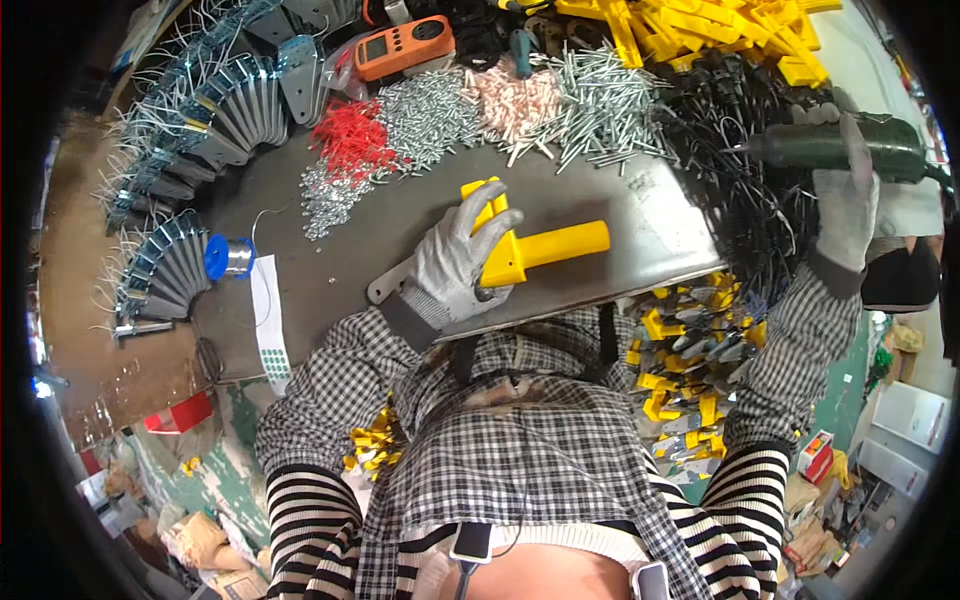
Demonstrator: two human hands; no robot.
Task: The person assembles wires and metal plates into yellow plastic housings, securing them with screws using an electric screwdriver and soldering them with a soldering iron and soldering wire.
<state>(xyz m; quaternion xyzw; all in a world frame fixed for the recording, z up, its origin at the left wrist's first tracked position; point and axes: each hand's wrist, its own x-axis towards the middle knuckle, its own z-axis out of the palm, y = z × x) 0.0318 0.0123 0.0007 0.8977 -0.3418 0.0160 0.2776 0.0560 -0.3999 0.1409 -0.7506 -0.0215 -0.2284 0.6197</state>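
Note:
My left hand (452,262), in a grey work glove, is closed around a yellow plastic tool housing (566,243) near the front edge of the metal table. The housing's handle-like arm points right. A flat grey metal plate (384,287) sticks out to the left from under that hand; I cannot tell how it joins the housing. At the right, my gloved right hand (846,215) grips a dark green electric screwdriver (850,149). Its thin tip points left, above a heap of black cables (735,165) and apart from the housing.
Piles of silver screws (610,100), pinkish pins (512,100) and red pieces (350,138) lie at the back. Yellow housings (720,30) are heaped behind them. An orange meter (405,47), metal plates with wires (245,110) and a blue wire spool (230,257) stand left.

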